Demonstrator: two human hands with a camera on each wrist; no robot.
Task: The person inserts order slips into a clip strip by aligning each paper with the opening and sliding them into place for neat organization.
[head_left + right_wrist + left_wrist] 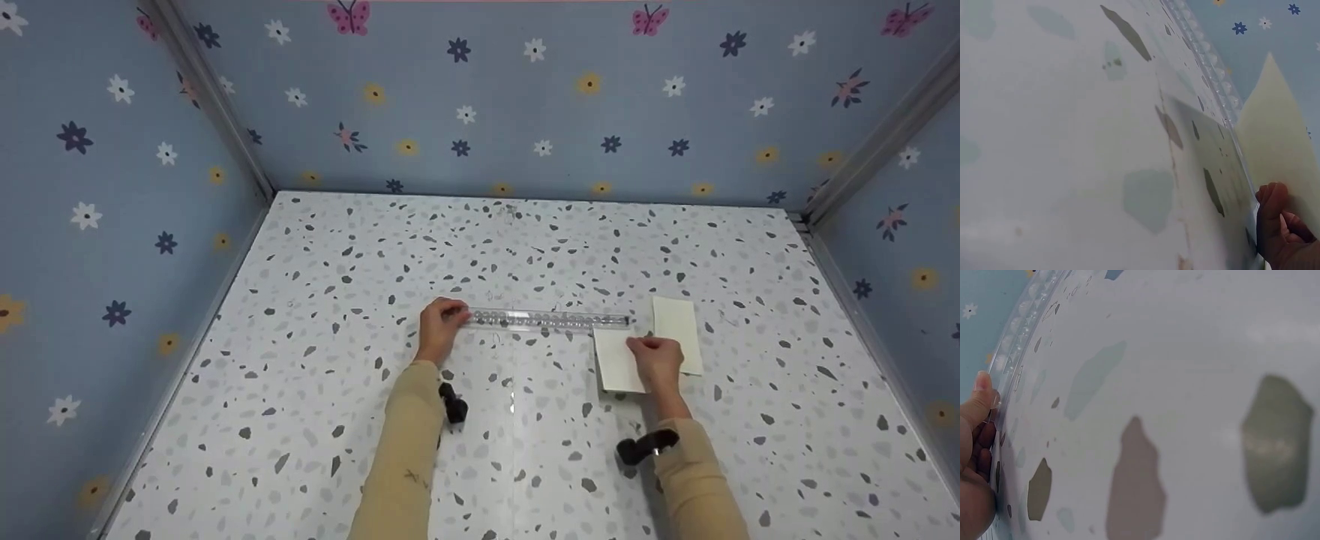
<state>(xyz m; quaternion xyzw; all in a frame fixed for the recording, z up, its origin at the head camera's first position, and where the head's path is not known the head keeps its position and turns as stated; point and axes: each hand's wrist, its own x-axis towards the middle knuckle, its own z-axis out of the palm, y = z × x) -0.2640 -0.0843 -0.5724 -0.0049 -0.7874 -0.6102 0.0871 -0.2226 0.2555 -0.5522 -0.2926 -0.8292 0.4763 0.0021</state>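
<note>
A long clear plastic strip [547,319] with rows of rounded shapes along it, like a stencil ruler, lies crosswise on the table. My left hand [441,330] pinches its left end; in the left wrist view the thumb presses on the clear strip [1010,343] with the fingers curled below. Near the strip's right end, my right hand [660,360] pinches a pale yellow sheet of paper [619,364] between thumb and fingers. That sheet's upper edge meets or lies close to the strip. A second pale yellow sheet [679,334] lies just behind and to the right, partly hidden by the right hand.
The white speckled table [337,300] is bordered by blue flowered walls [495,97] at the back and both sides. Grey metal posts [217,97] stand at the corners. Black wrist cameras [454,405] sit on both forearms.
</note>
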